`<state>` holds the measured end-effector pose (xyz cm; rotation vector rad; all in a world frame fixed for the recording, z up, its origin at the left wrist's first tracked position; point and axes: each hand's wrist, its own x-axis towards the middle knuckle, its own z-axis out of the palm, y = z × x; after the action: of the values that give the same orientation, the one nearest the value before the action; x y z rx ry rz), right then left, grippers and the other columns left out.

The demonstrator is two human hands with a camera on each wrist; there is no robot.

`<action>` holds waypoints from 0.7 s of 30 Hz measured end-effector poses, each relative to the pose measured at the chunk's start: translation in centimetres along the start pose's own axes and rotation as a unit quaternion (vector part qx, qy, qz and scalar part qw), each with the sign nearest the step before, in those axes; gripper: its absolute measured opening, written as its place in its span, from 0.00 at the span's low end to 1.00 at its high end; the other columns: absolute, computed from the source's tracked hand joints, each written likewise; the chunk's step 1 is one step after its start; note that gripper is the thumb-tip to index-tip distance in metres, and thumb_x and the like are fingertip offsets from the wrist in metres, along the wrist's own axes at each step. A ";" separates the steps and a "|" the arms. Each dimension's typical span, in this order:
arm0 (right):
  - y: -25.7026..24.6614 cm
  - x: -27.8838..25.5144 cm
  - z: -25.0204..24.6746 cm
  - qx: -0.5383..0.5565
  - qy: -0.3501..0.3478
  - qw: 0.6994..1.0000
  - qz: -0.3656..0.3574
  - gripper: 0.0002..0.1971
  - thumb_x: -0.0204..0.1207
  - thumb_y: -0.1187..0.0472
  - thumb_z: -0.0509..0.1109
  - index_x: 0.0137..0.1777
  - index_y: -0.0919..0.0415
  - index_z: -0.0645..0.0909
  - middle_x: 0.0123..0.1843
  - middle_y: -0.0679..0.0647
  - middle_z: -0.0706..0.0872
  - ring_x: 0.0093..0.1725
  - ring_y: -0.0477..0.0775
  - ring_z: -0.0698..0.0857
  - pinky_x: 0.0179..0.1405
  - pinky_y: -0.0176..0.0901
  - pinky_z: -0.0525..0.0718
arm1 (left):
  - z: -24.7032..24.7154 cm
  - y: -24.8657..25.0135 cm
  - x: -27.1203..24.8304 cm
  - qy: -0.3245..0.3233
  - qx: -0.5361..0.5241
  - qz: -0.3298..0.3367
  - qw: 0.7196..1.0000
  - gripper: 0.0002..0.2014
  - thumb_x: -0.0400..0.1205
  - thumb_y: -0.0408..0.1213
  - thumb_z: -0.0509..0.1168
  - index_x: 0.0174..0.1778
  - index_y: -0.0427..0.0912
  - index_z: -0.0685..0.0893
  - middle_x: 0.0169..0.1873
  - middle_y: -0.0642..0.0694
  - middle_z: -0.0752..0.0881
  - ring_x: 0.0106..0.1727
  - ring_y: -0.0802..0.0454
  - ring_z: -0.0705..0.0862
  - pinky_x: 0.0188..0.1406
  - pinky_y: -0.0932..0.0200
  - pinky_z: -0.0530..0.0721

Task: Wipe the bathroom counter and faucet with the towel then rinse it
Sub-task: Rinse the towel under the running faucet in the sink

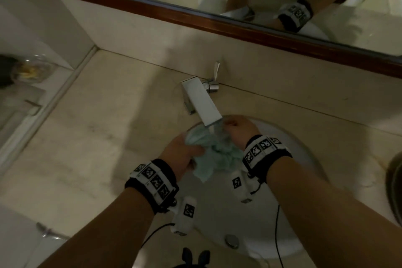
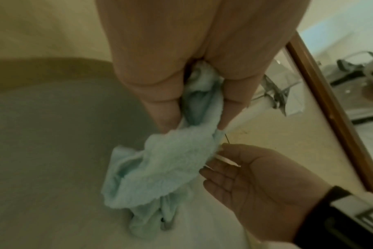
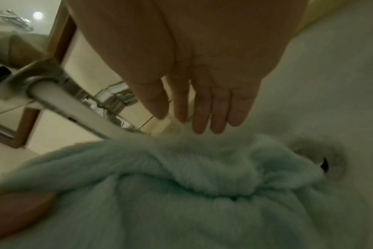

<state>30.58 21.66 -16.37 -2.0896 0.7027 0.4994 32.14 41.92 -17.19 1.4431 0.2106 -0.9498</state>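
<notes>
Pale-blue fluffy towel, bunched under the faucet.

Over the white sink, directly beneath the spout of the chrome faucet, a crumpled light-blue towel gripped at its left side by the left hand, with the right hand at its upper right edge, close under the spout tip, grasp not clear from here. Around the basin, beige stone counter; behind the faucet, a wood-framed mirror reflecting both banded wrists. At far left, a clear glass dish on a lower ledge; near the bottom of the basin, a round chrome drain.
</notes>
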 end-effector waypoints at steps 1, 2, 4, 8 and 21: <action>0.0 0.0 0.5 -0.005 0.005 1.000 0.004 0.16 0.81 0.55 0.64 0.65 0.56 0.84 0.62 0.55 0.87 0.60 0.59 0.85 0.61 0.45 0.81 | -0.2 -0.3 -0.2 0.009 -0.018 -0.005 1.000 0.25 0.73 0.26 0.73 0.68 0.37 0.84 0.61 0.30 0.88 0.60 0.29 0.88 0.60 0.22 0.83; -0.2 0.0 0.9 0.006 0.005 1.000 0.012 0.15 0.81 0.55 0.64 0.63 0.57 0.85 0.60 0.56 0.88 0.57 0.59 0.86 0.61 0.49 0.83 | -0.2 -0.5 -0.4 0.018 -0.031 -0.008 0.999 0.24 0.75 0.23 0.72 0.68 0.35 0.83 0.62 0.29 0.87 0.60 0.29 0.88 0.60 0.23 0.83; -0.6 -0.6 1.4 0.088 -0.025 0.995 0.031 0.13 0.81 0.56 0.66 0.59 0.62 0.85 0.53 0.60 0.90 0.49 0.61 0.88 0.58 0.58 0.87 | 0.1 -0.8 -0.8 0.025 -0.037 -0.010 0.999 0.22 0.76 0.21 0.70 0.68 0.33 0.81 0.61 0.28 0.86 0.60 0.28 0.88 0.60 0.22 0.83; -1.2 -2.0 2.3 0.217 -0.137 0.954 0.156 0.21 0.79 0.41 0.68 0.55 0.60 0.85 0.52 0.62 0.90 0.51 0.65 0.88 0.53 0.62 0.89 | 1.2 -1.3 -1.6 -0.003 -0.017 0.005 1.000 0.18 0.78 0.20 0.70 0.64 0.34 0.84 0.59 0.27 0.87 0.59 0.28 0.87 0.60 0.23 0.83; -0.5 -2.8 0.6 0.225 -0.070 0.971 0.047 0.15 0.68 0.66 0.76 0.53 0.50 0.86 0.54 0.57 0.88 0.56 0.64 0.87 0.60 0.66 0.86 | 2.2 -1.1 -2.4 0.091 -0.072 -0.136 0.984 0.12 0.86 0.41 0.66 0.49 0.34 0.86 0.43 0.37 0.87 0.42 0.43 0.85 0.45 0.52 0.86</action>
<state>28.69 23.22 -14.81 -1.5870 0.7561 0.4826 28.99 41.09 -16.08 1.3879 0.6119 -1.0000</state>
